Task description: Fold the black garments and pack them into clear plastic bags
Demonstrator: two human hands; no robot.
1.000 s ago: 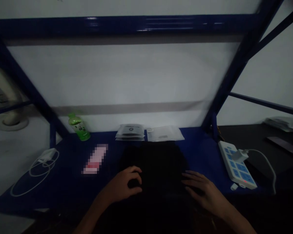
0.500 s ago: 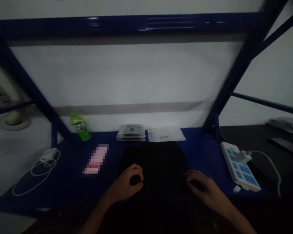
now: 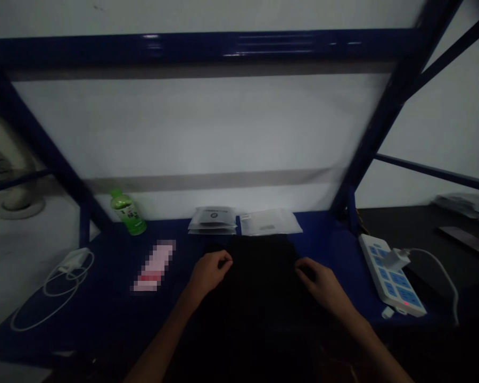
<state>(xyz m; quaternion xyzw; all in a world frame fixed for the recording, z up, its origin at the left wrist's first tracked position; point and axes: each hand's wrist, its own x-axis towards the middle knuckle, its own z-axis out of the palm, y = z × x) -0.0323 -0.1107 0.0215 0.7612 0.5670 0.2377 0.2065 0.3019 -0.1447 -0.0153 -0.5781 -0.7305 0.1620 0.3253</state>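
Note:
A black cloth [image 3: 263, 282] lies on the blue table, its dark folds hard to make out; its exact kind does not show. At its left side is my left hand [image 3: 211, 272], thumb and fingers pinched together on the fabric. My right hand [image 3: 317, 279] pinches the opposite side in the same way, thumb against fingers. The near part of the cloth merges into darkness towards my body.
Behind the cloth lie a stack of printed plastic bags [image 3: 213, 221] and a clear packet [image 3: 270, 222]. A green bottle [image 3: 128, 214], a pixelated pink item [image 3: 155, 266] and a charger with white cable [image 3: 74, 260] are left. A power strip [image 3: 391, 276] sits right, by blue frame posts [image 3: 383, 111].
Both hands have moved away from me, towards the far end of the cloth. Their fingers have closed from a looser curl into pinches at its sides.

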